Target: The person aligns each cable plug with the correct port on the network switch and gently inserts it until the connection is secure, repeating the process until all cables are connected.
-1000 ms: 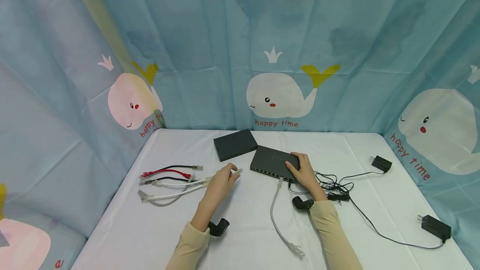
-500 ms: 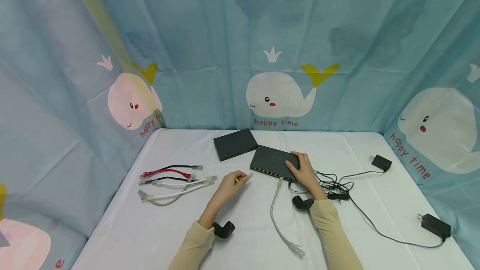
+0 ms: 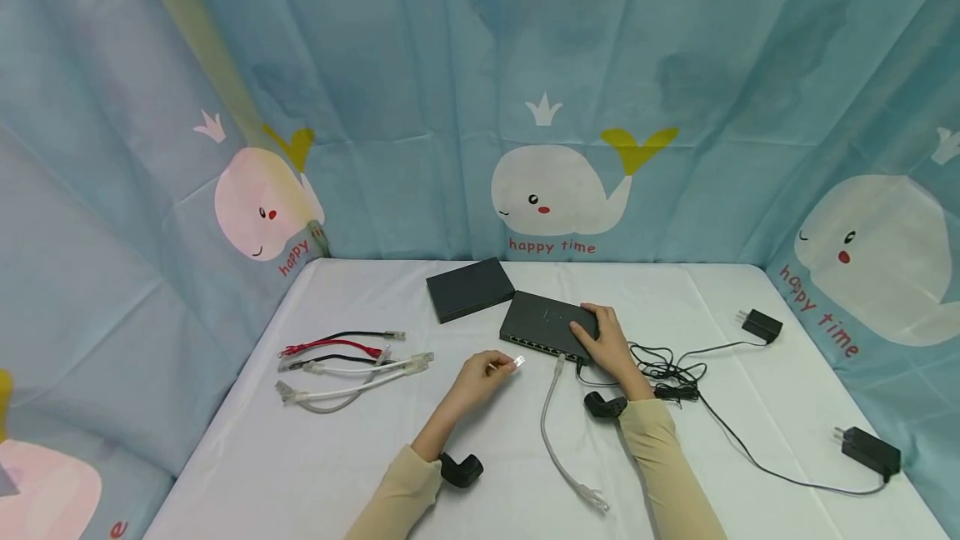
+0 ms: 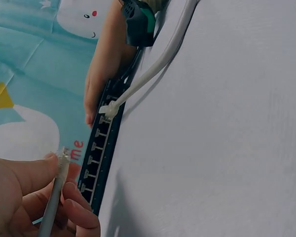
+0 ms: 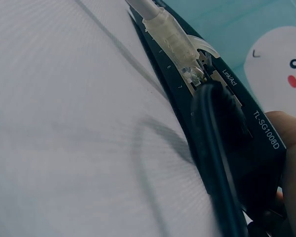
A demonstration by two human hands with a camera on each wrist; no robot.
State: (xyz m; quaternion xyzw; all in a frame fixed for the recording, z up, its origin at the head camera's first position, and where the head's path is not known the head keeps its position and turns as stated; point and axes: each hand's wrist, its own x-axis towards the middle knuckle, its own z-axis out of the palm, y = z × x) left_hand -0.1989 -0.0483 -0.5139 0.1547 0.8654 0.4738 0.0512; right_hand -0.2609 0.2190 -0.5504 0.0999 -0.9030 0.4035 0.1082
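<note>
The left hand (image 3: 480, 380) pinches the plug (image 4: 64, 157) of a grey cable (image 4: 48, 212) between thumb and fingers. The plug is in front of the port face of the switch (image 3: 543, 315), near it but not touching. The switch lies flat on the table (image 3: 510, 490). The right hand (image 3: 609, 344) grips the switch at its right end, thumb on the top cover and fingers about the edge. A second patch cable (image 3: 547, 423) is seated in a port toward that end; its free plug rests on the table. The power lead (image 3: 592, 383) enters the port face just to the right of this cable. A second box (image 3: 470, 290) lies behind and left of the switch. Loose cables (image 3: 352, 369) lie to the left; two adapters (image 3: 872, 452) lie to the right.
</note>
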